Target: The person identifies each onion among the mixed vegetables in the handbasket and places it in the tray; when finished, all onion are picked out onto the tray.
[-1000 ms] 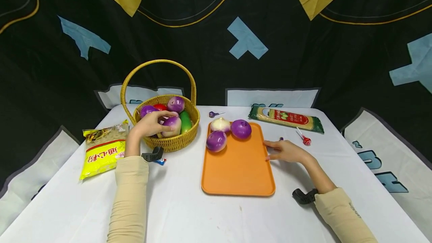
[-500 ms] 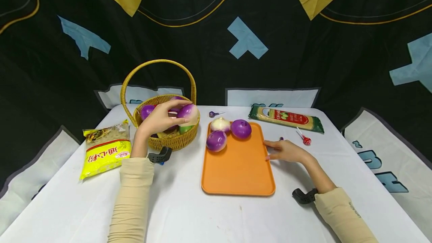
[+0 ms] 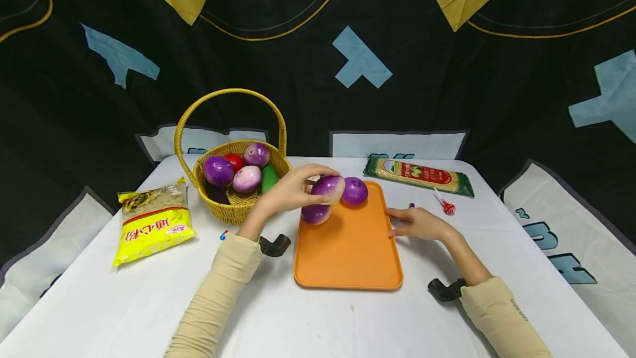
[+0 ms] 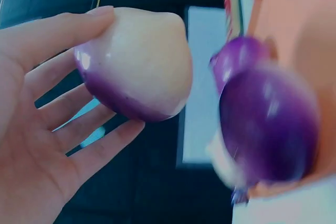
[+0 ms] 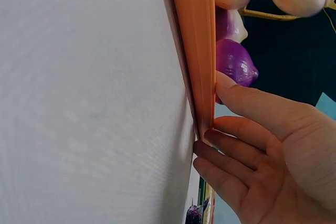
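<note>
My left hand (image 3: 296, 189) holds a purple-and-white onion (image 4: 139, 64) between thumb and fingers, above the far left part of an orange tray (image 3: 349, 258). Beneath it, a purple onion (image 3: 315, 215) lies on the tray, and another purple onion (image 3: 355, 191) sits to the right. A pale-topped onion is mostly hidden behind the left hand in the head view. My right hand (image 3: 421, 224) touches the tray's right rim, thumb and fingertips apart along the edge, fingers fairly straight in the right wrist view.
A tall-handled wicker basket (image 3: 233, 214) at the left holds onions, a red vegetable (image 3: 236, 162) and a green one (image 3: 269, 178). Beside it lies a yellow bag (image 3: 154, 224). A pasta packet (image 3: 418, 175) and a red lollipop (image 3: 449, 209) lie at the back right.
My left hand has lifted the onion out of the basket and carried it right, over the tray. The right hand has stayed at the tray's edge.
</note>
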`<control>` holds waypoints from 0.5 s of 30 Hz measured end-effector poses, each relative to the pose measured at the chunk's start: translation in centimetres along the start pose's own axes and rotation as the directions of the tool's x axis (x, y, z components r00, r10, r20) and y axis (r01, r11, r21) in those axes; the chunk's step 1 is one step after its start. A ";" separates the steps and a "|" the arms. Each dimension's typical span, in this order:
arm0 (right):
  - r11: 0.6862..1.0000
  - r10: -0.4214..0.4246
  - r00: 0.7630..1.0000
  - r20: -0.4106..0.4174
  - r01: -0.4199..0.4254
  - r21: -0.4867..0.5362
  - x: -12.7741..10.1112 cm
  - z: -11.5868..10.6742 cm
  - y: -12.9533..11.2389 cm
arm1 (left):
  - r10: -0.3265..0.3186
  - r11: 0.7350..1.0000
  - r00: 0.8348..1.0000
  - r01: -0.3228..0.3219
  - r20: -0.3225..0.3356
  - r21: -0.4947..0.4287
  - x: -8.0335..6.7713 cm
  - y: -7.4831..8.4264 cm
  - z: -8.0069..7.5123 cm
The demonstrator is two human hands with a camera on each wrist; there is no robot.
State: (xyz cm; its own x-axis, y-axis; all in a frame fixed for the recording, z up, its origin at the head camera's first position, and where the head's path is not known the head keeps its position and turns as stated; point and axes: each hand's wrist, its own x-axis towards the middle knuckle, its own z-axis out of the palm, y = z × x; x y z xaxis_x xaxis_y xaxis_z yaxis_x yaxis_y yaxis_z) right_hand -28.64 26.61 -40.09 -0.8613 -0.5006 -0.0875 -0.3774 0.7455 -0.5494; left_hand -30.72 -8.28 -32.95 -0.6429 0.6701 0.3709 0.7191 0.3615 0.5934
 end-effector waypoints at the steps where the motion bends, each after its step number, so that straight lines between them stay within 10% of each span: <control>1: 1.000 0.000 1.000 0.001 0.000 0.000 0.0 0.0 0.0 | 0.009 1.000 1.000 -0.009 0.014 -0.001 0.4 0.1 0.6; 8: 1.000 -0.008 1.000 0.000 0.008 -0.009 0.0 0.0 0.0 | 0.068 0.994 0.989 -0.079 0.129 0.078 3.0 0.2 4.5; 15: 1.000 -0.011 1.000 0.006 0.011 -0.018 0.1 0.1 -0.2 | -0.004 0.985 0.974 -0.035 0.228 0.167 4.6 -0.9 7.0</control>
State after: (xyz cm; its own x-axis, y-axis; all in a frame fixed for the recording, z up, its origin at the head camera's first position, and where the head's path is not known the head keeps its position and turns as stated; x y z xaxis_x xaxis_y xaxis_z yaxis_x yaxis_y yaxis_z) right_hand -28.67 26.36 -40.05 -0.8548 -0.5117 -0.0865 -0.3933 0.7475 -0.5353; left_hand -32.51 -0.99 -36.73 -0.5690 0.7986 0.1963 0.7750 0.4409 0.4528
